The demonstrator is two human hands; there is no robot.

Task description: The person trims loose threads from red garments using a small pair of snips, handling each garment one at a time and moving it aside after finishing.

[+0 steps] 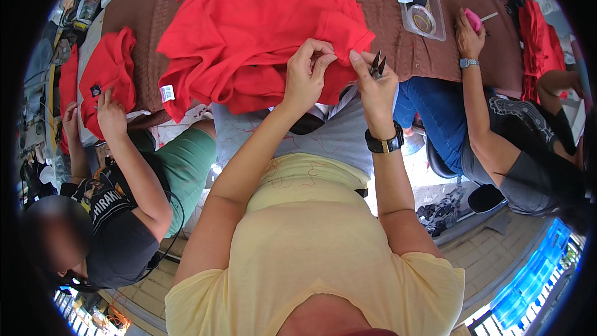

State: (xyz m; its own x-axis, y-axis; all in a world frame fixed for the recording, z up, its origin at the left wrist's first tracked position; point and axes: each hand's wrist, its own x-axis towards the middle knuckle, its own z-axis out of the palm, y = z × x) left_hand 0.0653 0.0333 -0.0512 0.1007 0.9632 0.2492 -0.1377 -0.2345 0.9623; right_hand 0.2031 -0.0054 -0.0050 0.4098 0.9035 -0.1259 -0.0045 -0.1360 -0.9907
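Observation:
A heap of red garments (261, 31) lies over the table's near edge and my lap. My left hand (308, 74) pinches at a fold of the red cloth with thumb and forefinger; a thread there is too fine to make out. Close beside it on the right, my right hand (378, 90) has thread snips (378, 65) tucked in its fingers, dark blades pointing up and away. Its thumb tip touches the same fold. A white label (167, 93) shows at the heap's left corner.
The brown-covered table (398, 50) carries a clear plastic box (424, 22) at the far right. On the left, a co-worker's hands (111, 112) handle a red garment (115, 65). To the right, another person's hand (471, 40) holds a pink object (474, 20).

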